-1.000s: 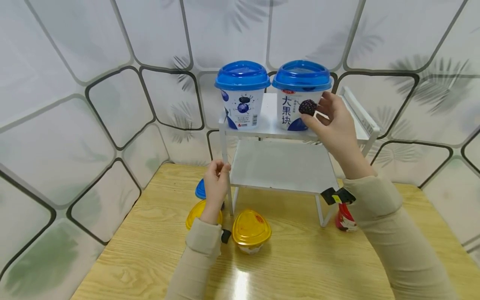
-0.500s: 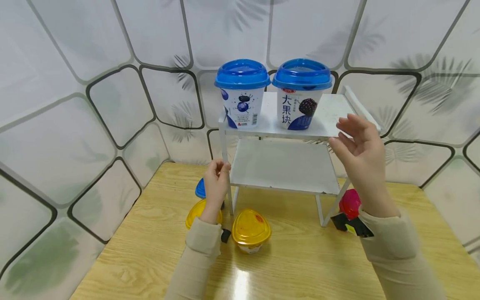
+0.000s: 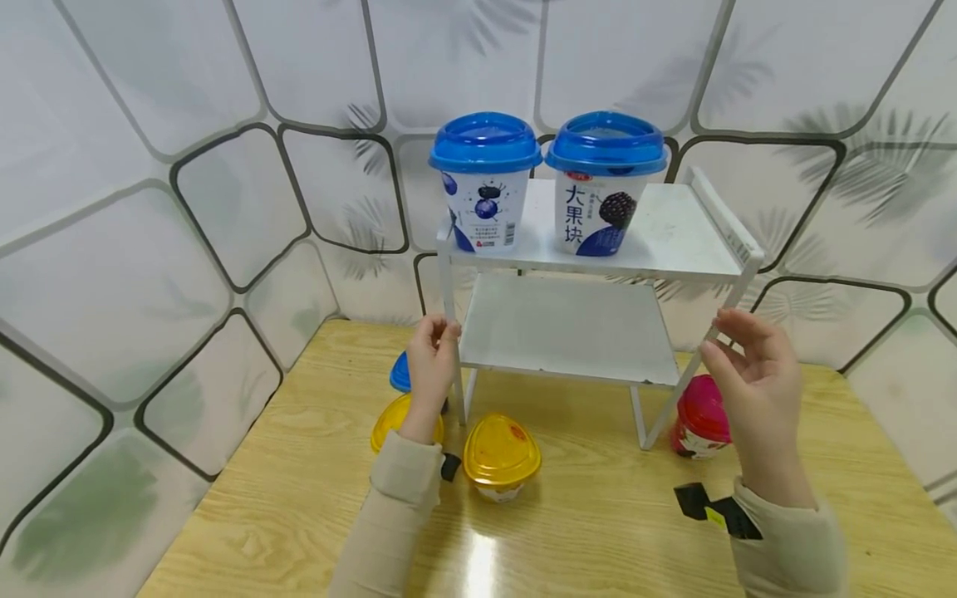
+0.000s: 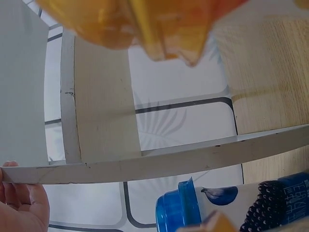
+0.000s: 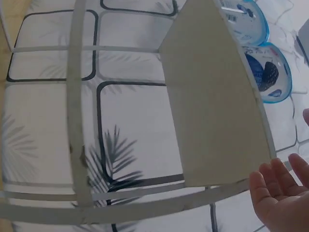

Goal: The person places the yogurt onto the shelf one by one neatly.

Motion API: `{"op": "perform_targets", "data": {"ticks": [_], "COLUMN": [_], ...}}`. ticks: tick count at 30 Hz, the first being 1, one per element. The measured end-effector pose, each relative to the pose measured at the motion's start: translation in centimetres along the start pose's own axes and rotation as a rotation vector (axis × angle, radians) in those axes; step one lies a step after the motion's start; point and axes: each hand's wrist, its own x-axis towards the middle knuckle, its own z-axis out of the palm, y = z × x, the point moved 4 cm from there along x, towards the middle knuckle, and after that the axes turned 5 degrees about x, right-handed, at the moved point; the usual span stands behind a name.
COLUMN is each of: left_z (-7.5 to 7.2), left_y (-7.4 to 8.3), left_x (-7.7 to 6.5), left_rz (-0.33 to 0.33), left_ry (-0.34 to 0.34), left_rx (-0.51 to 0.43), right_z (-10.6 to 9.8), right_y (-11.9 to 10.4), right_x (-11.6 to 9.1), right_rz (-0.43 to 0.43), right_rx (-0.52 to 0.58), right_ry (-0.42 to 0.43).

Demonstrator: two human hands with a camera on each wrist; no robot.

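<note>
Now my R hand (image 3: 757,386) is off the blackberry cup (image 3: 601,208) it held a sec ago, down beside the R rack leg (image 3: 674,404) w/ fingers loosely bent, thumb spread away from them. That cup's unmoved, upright on the top shelf (image 3: 676,228), next to the other blue-lidded cup (image 3: 488,203). L hand (image 3: 434,353) still pinches the L rack leg (image 3: 449,286). Pink-lidded cup (image 3: 703,415) on the counter (image 3: 598,515) is less hidden by my arm.

Head cam fwd/down on whole shelf (image 3: 568,328); L/R wrist cams close, same shelf.
</note>
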Motion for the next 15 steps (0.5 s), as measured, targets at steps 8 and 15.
{"op": "perform_targets", "data": {"ticks": [8,15], "left_z": [0.1,0.1], "left_y": [-0.1,-0.2], "left_x": [0.0,0.0], "left_rz": [0.040,0.017], "left_ry": [0.005,0.003], "left_rx": [0.008,0.010], "right_z": [-3.7,-6.2], "right_y": [2.7,4.6], "right_x": [-1.5,-2.3], "right_rz": [0.084,0.201], "right_rx": [-0.088,-0.351], "right_ry": [0.103,0.151]}}
